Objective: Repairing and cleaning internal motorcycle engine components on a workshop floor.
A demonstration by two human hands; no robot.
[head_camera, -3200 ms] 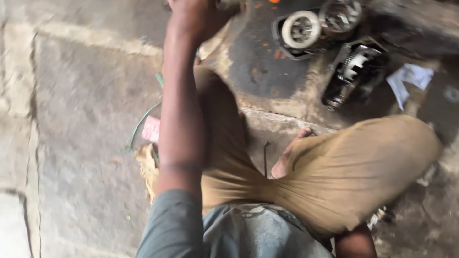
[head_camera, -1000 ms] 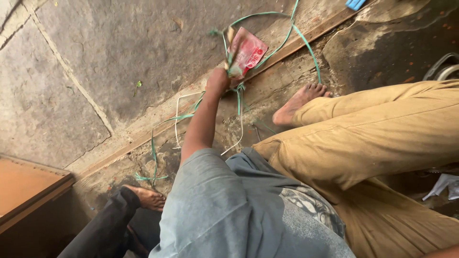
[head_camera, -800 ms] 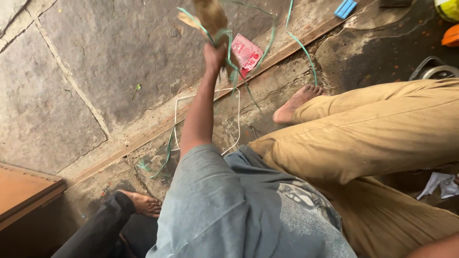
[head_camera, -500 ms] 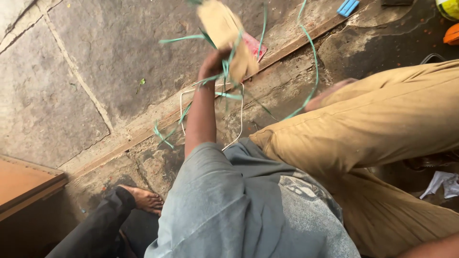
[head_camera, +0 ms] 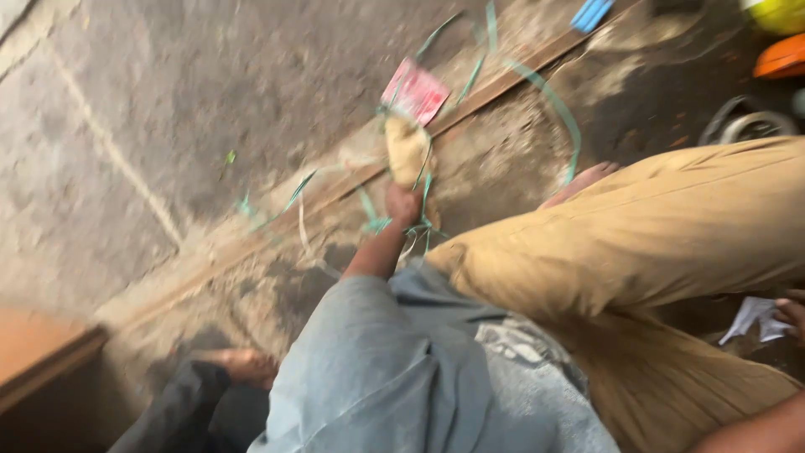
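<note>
My left hand (head_camera: 404,204) is stretched out ahead of me and grips a tan, dusty lump (head_camera: 408,149) tangled in thin green plastic straps (head_camera: 426,220). The straps trail over the stone floor (head_camera: 168,109). Just beyond the lump lies a red packet (head_camera: 415,91). My right hand (head_camera: 791,312) shows only as fingertips at the right edge, touching a white scrap of paper (head_camera: 749,317). My bent leg in tan trousers (head_camera: 654,243) and my bare foot (head_camera: 579,180) lie between the two hands. The picture is blurred.
A loop of green strap (head_camera: 558,109) curls by a wooden strip (head_camera: 503,80). A blue object (head_camera: 591,13), yellow (head_camera: 776,13) and orange (head_camera: 780,57) items and a round metal part (head_camera: 742,126) sit top right. Another person's bare foot (head_camera: 243,365) and a wooden board (head_camera: 42,352) are lower left.
My left hand picked the tan lump and green straps off the floor by the red packet, swung them up high, and has now brought them lower and nearer to my knee.
</note>
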